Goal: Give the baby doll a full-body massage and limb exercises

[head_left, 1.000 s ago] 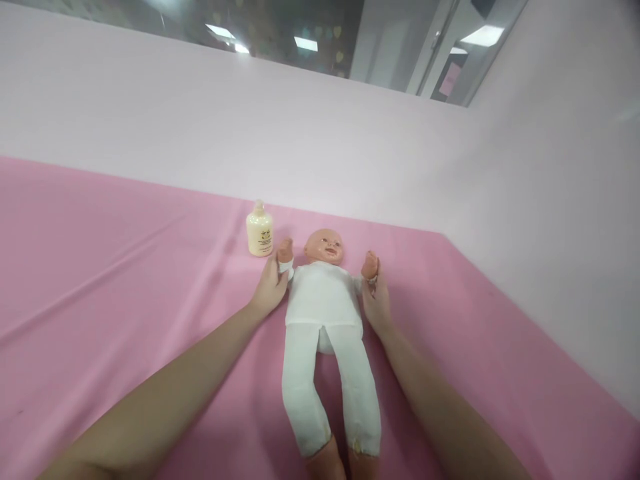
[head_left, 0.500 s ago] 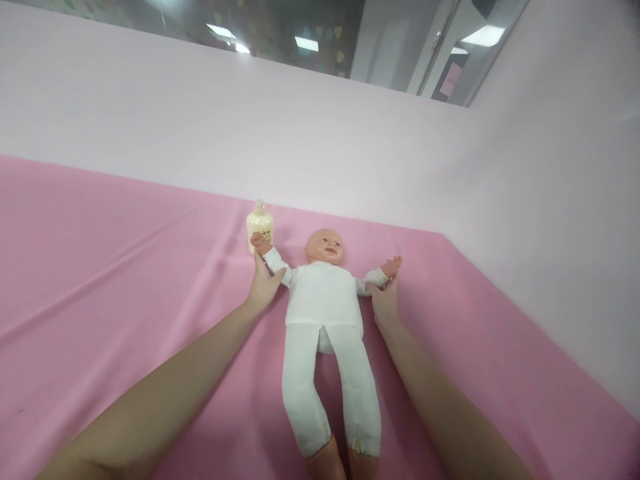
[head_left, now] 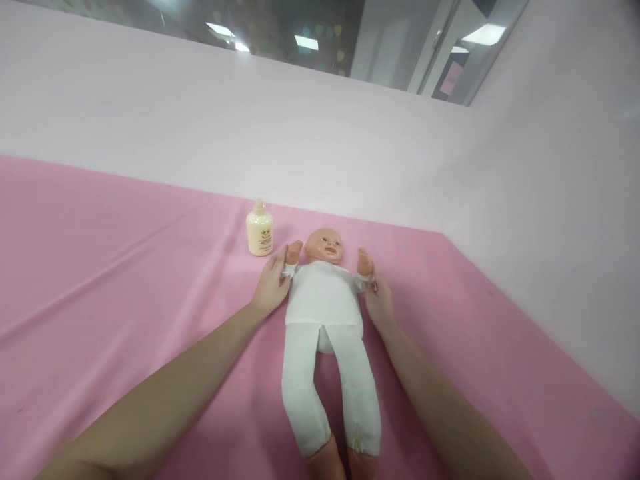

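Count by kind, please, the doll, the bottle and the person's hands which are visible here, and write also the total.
Doll in white clothes: 1
Bottle: 1
Bare hands, left hand and right hand: 2
Total: 4

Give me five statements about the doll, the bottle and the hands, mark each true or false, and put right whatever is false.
1. The doll lies on its back on the pink surface. True.
2. The left hand holds one of the doll's arms and the right hand the other. True.
3. The pale yellow bottle is tipped over on its side. False: it stands upright.
4. The doll's top is black. False: it is white.
5. The doll's legs are crossed over each other. False: they lie apart, with a gap between them.
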The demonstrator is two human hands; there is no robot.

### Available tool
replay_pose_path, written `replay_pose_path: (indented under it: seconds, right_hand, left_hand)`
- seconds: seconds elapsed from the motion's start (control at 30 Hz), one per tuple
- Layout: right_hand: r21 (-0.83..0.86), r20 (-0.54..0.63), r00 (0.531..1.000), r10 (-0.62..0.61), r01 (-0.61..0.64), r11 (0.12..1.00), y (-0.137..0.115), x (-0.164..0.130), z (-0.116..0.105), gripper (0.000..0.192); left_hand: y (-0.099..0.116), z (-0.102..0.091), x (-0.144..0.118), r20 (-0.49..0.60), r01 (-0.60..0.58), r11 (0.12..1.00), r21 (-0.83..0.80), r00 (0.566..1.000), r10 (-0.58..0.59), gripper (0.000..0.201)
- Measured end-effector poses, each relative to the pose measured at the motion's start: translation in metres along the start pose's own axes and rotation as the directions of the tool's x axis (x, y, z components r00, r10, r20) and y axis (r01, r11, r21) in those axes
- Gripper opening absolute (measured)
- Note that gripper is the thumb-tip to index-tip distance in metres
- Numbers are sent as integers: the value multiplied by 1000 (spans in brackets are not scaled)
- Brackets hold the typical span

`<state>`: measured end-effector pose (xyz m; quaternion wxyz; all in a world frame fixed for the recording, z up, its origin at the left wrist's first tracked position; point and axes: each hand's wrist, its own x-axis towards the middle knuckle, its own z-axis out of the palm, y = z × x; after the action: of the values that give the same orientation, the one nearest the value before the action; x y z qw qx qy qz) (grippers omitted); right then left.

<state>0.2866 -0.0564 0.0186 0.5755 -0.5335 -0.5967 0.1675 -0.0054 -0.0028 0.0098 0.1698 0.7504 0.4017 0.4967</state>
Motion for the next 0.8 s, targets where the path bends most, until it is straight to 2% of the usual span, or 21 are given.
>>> replay_pose_path:
  seconds: [0.17,0.3,0.63,0.8]
  right_hand:
    - [-71,112,989,-94,102,992,10,0,1,52]
    - [-124,146,982,-123,141,982,7,-1,2,50]
    - [-170,192,973,-126,160,972,4,-2,4,56]
    - [-86,133,990,-50,62,994,5,-3,6,55]
  left_hand:
    - [-4,4,-1,146,-137,976,167,983,113,69]
    - [-2,6,-2,181,-162,964,209,976,124,69]
    - [2,6,-2,193,-146,965,219,976,104,67]
    - [2,5,-2,92,-39,997,72,995,33,64]
